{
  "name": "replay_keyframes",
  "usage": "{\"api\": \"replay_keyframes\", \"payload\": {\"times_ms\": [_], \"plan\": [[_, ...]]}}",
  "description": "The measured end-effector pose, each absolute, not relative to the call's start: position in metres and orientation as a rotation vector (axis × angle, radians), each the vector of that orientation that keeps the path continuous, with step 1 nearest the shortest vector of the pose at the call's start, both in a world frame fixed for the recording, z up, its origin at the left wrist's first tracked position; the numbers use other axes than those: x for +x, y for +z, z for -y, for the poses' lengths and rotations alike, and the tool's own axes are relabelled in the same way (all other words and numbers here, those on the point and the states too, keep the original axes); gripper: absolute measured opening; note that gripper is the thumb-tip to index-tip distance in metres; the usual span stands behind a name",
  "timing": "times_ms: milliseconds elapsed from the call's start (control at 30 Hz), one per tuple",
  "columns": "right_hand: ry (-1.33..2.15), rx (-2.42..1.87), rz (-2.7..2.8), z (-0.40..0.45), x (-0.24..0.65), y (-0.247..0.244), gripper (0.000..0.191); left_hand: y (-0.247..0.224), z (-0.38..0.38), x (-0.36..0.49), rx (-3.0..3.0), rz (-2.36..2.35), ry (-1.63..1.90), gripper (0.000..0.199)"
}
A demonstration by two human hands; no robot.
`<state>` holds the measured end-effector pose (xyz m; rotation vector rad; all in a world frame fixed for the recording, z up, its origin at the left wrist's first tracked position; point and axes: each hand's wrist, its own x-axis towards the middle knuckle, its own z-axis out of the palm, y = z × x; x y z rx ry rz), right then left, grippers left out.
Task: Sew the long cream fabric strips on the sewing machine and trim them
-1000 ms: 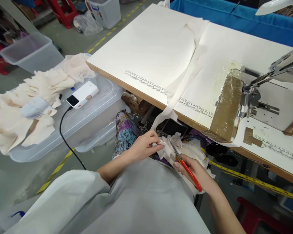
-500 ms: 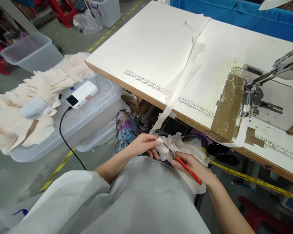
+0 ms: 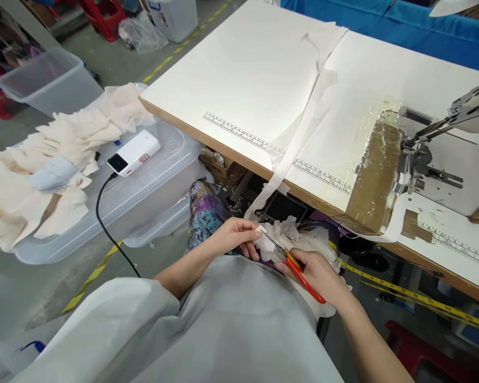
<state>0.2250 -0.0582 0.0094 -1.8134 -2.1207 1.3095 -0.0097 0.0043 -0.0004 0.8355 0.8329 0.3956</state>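
Just above my lap, my left hand point(image 3: 239, 237) pinches a small piece of white fabric point(image 3: 265, 244) between thumb and fingers. My right hand point(image 3: 313, 271) is wrapped round a pair of scissors point(image 3: 303, 277) with red handles, their metal blades pointing at the fabric and touching it. Whether the blades are parted is too small to tell. Below and beyond my hands lies a bunched heap of pale fabric point(image 3: 319, 239). From the table edge a long white fabric strip point(image 3: 281, 171) hangs down toward my left hand.
The white table point(image 3: 239, 69) stands ahead, its wooden edge close to my hands, with a sewing machine point(image 3: 427, 154) at right. At left a lidded plastic box point(image 3: 175, 154) bears cream fabric pieces point(image 3: 67, 141) and a white cabled device point(image 3: 133, 153). A yellow tape measure point(image 3: 415, 295) hangs at right.
My right hand and the scissors have shifted slightly and turned, with the handles a little lower left. My left hand keeps its pinch on the fabric almost unmoved.
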Motion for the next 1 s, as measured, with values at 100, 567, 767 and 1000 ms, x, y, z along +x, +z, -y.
{"api": "replay_keyframes", "payload": {"times_ms": [100,567,767,1000], "plan": [[1.208,-1.847,2.183,0.058,0.224,0.012,0.063,-0.001,-0.004,-0.01,0.835,-0.836,0.394,0.052],[1.156,-1.74,2.041,0.058,0.219,0.003,0.055,-0.001,0.002,-0.004,0.824,-0.794,0.36,0.053],[1.16,-1.463,1.67,0.058,0.202,0.002,0.038,0.01,0.008,0.018,1.078,-0.766,0.304,0.046],[0.988,-1.575,1.717,0.075,0.213,0.018,0.027,0.04,-0.052,0.023,1.846,-1.523,0.963,0.021]]}}
